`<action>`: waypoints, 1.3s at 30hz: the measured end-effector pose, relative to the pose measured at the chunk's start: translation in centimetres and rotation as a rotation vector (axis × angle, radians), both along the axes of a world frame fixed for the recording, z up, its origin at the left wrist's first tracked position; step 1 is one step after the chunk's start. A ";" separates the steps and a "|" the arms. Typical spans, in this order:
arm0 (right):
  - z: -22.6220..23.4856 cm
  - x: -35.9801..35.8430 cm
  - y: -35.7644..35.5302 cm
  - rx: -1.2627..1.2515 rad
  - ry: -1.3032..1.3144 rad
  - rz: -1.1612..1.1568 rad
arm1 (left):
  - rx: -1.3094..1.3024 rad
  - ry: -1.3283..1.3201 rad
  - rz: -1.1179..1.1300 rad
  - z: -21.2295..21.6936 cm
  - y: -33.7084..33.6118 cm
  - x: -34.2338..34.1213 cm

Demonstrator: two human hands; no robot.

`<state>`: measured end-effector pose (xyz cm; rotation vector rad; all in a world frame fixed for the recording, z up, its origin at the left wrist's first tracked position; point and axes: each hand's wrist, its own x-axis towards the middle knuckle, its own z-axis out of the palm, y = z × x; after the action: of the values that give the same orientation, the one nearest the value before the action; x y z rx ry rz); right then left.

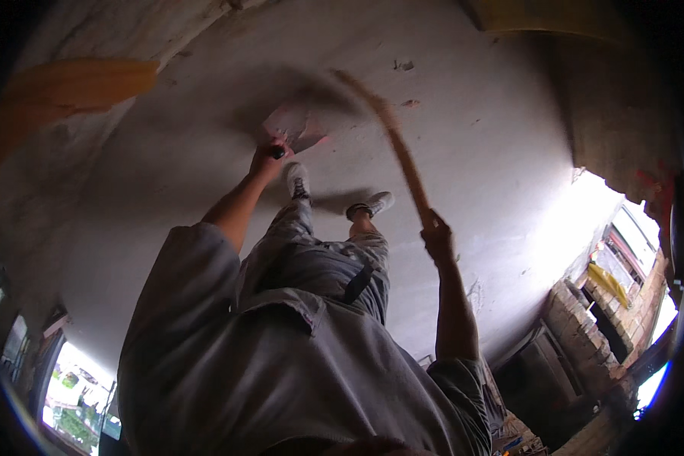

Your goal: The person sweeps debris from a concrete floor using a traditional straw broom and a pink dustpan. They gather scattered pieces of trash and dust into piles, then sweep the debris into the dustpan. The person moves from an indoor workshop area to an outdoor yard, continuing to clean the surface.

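Stick, long and brown, is gripped by the right hand over the pale floor; a flat reddish tool is held near the left shoe, its dark handle enclosed by the left hand.

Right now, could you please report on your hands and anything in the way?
Left hand gripping flat pinkish tool. Right hand gripping long stick, blurred. Left shoe close to left hand in view.
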<state>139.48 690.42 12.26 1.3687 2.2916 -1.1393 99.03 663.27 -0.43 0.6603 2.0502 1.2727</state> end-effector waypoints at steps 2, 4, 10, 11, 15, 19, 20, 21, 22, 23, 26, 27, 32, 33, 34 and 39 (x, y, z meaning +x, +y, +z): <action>-3.1 0.3 0.8 0.091 -0.080 -0.140 | -0.107 0.002 -0.048 -1.4 -0.9 -0.6; -6.3 -1.1 2.4 0.411 -0.011 0.056 | -0.123 0.042 -0.065 -1.8 -0.6 -0.6; -6.7 -6.1 3.4 -0.318 0.014 -0.622 | -0.208 -0.047 -0.024 -2.4 1.8 -2.4; -5.5 -4.9 3.5 -0.438 0.073 -0.648 | -0.276 -0.028 -0.079 0.0 3.1 -2.2; -1.2 -4.4 6.3 -0.561 0.207 -0.783 | -0.215 0.001 -0.076 -1.8 4.1 -2.1; -9.3 -6.2 10.5 0.158 0.040 -0.200 | -0.279 0.082 -0.144 -2.9 8.7 0.1; -10.0 -7.3 11.5 0.340 -0.002 -0.069 | -0.320 0.099 -0.162 -3.1 10.5 0.7; -11.7 -7.0 13.1 0.208 0.007 -0.196 | -0.358 0.132 -0.213 -3.5 12.7 0.9; -12.6 -6.8 13.7 0.129 0.014 -0.202 | -0.383 0.147 -0.267 -4.6 14.2 0.9; -14.1 -5.6 14.2 -0.126 -0.112 -0.188 | -0.382 0.219 -0.376 -6.0 15.4 2.1; -15.2 -7.9 7.8 -0.147 -0.135 -0.059 | -0.275 -0.265 -0.079 -10.0 7.2 -2.0; -9.7 -8.1 7.4 -0.273 -0.075 -0.025 | -0.364 -0.327 0.064 -8.9 3.7 -4.5; -5.5 11.8 6.2 -0.910 0.465 -0.589 | -0.350 -0.341 0.035 -3.1 15.0 0.2; -5.2 16.1 4.2 -0.940 0.596 -0.685 | -0.378 -0.295 -0.036 -2.3 15.3 0.3; -0.3 21.4 3.9 -0.904 0.580 -0.713 | -0.402 -0.261 -0.105 -1.3 16.0 1.3; 5.4 41.4 -6.6 -0.846 0.554 -1.105 | -0.429 -0.289 0.099 3.8 26.1 14.7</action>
<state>180.91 683.84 17.70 2.0268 0.7494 -2.6167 113.69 689.39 3.38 0.1692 2.0352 0.8744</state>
